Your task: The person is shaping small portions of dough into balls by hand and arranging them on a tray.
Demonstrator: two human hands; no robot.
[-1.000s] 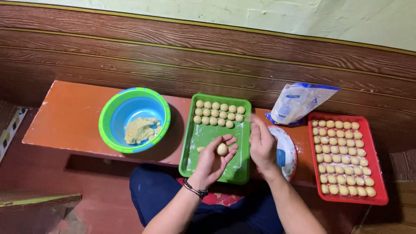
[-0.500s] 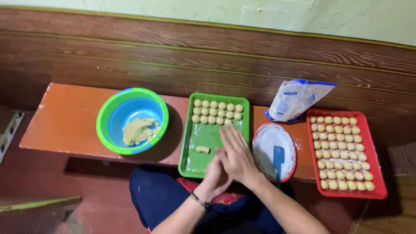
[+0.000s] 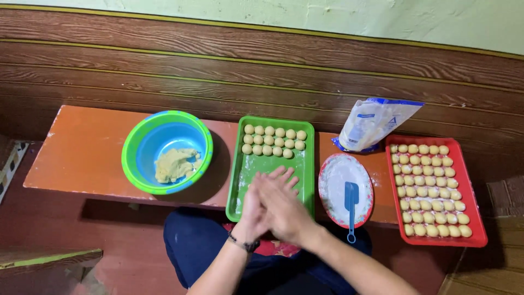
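Pressing hands together, over green tray

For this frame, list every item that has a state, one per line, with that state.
Left hand: palm pressed against the right hand, over the green tray.
Right hand: laid flat over the left, fingers spread.
Green tray: partly filled, dough balls at the far end.
Red tray: full of dough balls in rows.
Bowl: some dough inside.
Plate: floured, blue spatula on it.
Bag: open, upright.
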